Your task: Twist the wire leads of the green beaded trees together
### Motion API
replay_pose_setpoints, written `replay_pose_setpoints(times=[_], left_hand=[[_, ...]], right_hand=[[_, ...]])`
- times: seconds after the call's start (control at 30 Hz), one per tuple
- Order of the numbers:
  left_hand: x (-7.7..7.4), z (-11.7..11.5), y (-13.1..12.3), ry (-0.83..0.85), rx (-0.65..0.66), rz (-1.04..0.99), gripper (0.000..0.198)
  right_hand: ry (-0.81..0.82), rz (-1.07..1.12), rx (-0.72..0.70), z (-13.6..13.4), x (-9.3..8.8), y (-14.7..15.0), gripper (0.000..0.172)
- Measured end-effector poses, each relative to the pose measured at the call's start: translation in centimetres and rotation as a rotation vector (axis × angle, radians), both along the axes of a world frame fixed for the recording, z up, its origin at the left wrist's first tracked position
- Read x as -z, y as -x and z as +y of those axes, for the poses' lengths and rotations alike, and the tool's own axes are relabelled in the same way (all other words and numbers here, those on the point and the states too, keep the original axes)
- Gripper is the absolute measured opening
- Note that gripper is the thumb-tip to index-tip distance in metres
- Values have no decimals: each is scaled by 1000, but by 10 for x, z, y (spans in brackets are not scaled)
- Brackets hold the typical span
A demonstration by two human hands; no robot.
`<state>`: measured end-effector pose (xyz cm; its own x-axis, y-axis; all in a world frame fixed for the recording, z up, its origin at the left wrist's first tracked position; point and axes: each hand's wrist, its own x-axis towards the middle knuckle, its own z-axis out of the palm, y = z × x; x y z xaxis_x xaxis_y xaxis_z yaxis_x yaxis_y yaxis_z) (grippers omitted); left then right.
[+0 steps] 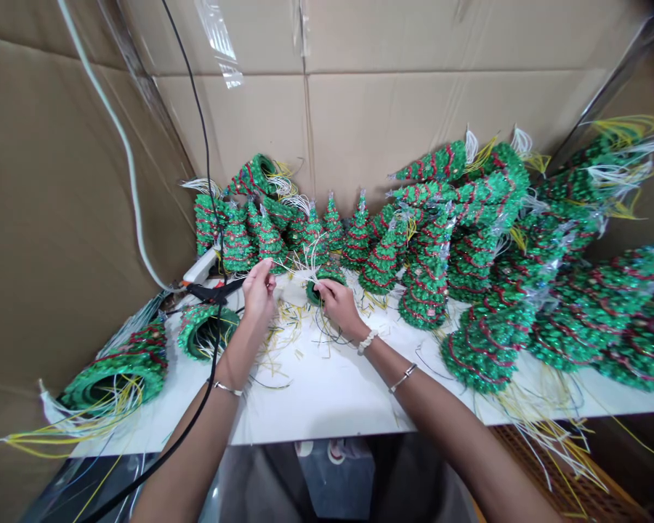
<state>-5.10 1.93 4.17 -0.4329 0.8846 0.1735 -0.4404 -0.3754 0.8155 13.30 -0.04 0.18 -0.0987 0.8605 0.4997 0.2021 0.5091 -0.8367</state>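
My right hand [338, 303] pinches a bundle of thin white wires [307, 272] whose loose ends fan out up and to the left. Just behind those fingers a small green tinsel Christmas tree [331, 274] lies with its hollow base facing me, partly hidden by the hand. To the left, my left hand [259, 292] is closed at the fingertips on what looks like a single white wire from that bundle; its tip is too fine to make out. Yellow and white wire clippings [291, 317] lie on the white table [310, 396] under both hands.
Upright Christmas trees [378, 265] line the back, with more piled at the right [485, 341]. Two trees lie at the left, one nearer [125, 363]. A black cable [204, 138] hangs across my left side. Near a white power strip [203, 265] rests a black-handled tool [212, 293].
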Motion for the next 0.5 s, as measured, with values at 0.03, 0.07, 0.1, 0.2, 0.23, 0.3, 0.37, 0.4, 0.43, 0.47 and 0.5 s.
replay_pose_setpoints(times=[0.03,0.07,0.1,0.2,0.23,0.3,0.37,0.4,0.43,0.47,0.5], left_hand=[[0,1,1,4,-7,2,34],[1,1,2,10,-13,4,34],[1,2,4,16,-18,4,34],[-2,4,14,25,-55,-24,32],[-4,4,17,19,-81,-39,31],[-8,3,23,-9,-151,-49,32],[-11,1,22,-45,-171,9,36],[-12,-2,19,-66,-155,67,38],[-13,-4,15,-87,-131,147,38],[-12,-7,10,-107,-108,243,37],[-12,-10,5,-123,-102,348,34]], right_hand=[[4,6,-3,1,1,0,30],[7,10,-5,1,1,0,29],[10,11,-7,1,2,0,29],[18,12,-4,2,3,-1,29],[22,16,-4,2,3,-2,29],[28,29,-7,2,3,-1,29],[29,42,-9,1,4,-1,30],[29,47,-9,1,4,0,30],[29,50,-8,1,4,0,31],[30,51,-7,1,4,1,31],[30,50,-7,1,4,1,31]])
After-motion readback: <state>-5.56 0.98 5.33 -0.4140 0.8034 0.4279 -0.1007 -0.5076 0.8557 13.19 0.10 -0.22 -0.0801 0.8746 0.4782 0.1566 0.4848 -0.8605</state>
